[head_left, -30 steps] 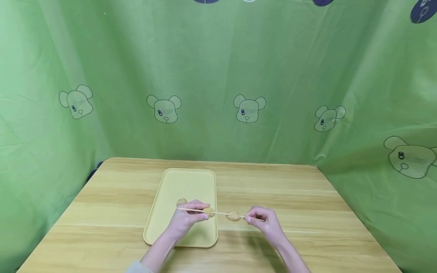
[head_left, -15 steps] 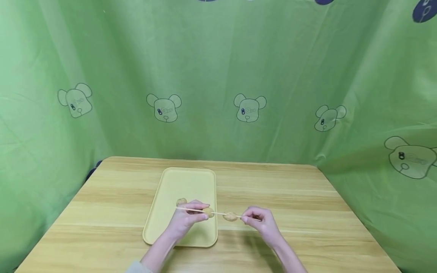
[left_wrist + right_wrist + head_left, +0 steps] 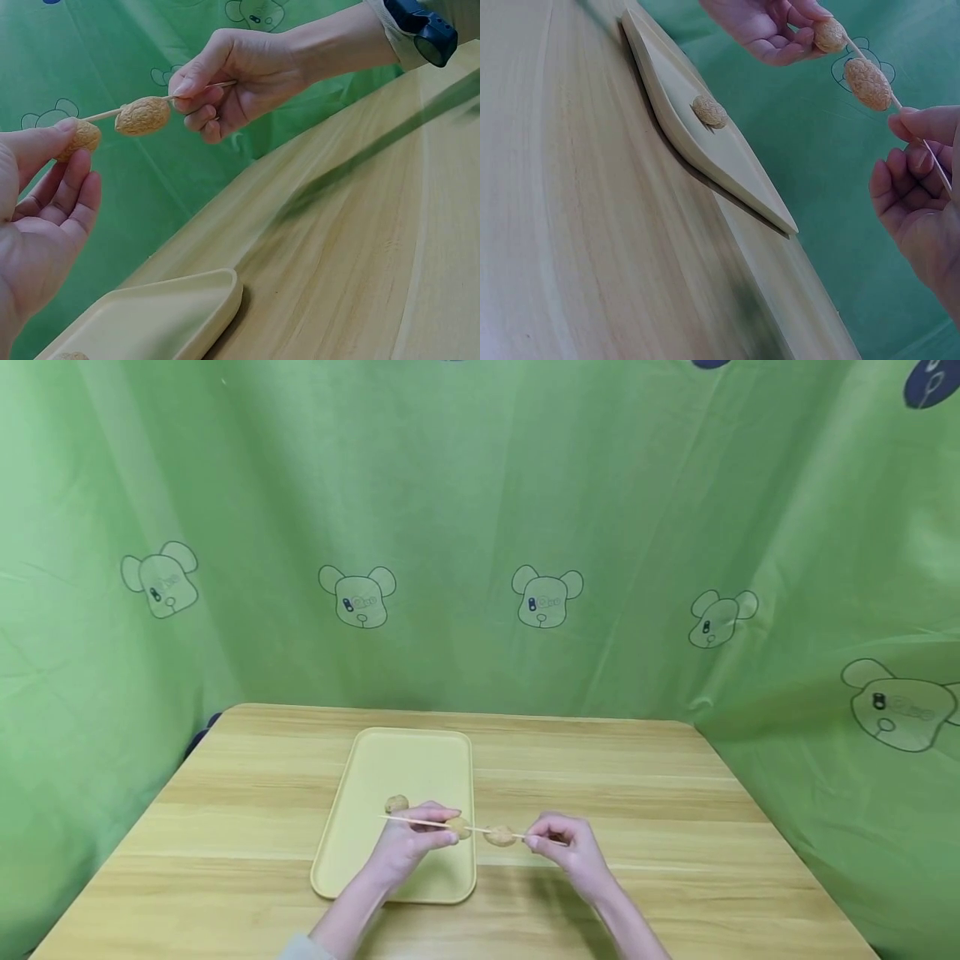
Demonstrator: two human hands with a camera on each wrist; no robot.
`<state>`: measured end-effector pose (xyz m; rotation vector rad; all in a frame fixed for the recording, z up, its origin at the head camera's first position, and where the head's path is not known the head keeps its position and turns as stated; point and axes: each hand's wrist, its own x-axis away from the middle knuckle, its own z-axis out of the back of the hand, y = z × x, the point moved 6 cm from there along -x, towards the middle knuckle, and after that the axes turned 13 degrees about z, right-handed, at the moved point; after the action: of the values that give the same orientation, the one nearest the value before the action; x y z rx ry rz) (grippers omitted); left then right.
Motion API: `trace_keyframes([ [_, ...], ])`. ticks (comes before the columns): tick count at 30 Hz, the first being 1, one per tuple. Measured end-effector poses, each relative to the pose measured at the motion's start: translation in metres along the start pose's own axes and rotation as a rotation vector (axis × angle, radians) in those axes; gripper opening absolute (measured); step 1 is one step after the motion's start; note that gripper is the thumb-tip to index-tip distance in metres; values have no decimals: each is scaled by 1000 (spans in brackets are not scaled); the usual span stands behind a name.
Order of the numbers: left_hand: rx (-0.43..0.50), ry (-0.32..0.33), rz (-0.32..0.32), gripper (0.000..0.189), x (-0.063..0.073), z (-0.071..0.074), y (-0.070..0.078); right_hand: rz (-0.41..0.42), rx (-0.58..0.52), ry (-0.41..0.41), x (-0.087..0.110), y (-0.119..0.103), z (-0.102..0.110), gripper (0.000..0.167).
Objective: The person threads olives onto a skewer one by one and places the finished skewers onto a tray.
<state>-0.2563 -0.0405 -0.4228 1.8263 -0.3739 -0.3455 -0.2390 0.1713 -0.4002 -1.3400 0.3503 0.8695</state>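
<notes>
A thin wooden skewer point(image 3: 480, 830) runs nearly level through two wrinkled tan balls, above the table. My left hand point(image 3: 401, 846) pinches the left ball point(image 3: 82, 140) between thumb and fingers, and the skewer's far end sticks out past it. The other, more oval ball point(image 3: 868, 84) sits on the skewer between the hands, with a short stretch of bare stick on either side. My right hand point(image 3: 573, 852) pinches the skewer close to the right of that oval ball, the stick's rear end passing under the palm. A third tan ball point(image 3: 709, 112) lies on the yellow tray.
The yellow rectangular tray point(image 3: 360, 868) with a raised rim lies left of centre, partly under the left hand. A wood-grain table point(image 3: 637, 785) extends on both sides. Green curtain point(image 3: 450, 527) with bear drawings stands behind and at both sides.
The right hand has moved slightly left, bringing the skewer and oval ball closer to the left hand. More of the skewer's end sticks out past the left ball. The left hand holds nearly still.
</notes>
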Motion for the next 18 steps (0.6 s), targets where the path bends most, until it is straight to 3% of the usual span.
trace_keyframes([
  [13,-5,-14,-35,27,-1,-2,-3,-18,-13,-6,-1,-1,-5,4],
  [18,-36,9,-15,33,-1,-2,-5,-25,-22,-19,0,2,-7,5],
])
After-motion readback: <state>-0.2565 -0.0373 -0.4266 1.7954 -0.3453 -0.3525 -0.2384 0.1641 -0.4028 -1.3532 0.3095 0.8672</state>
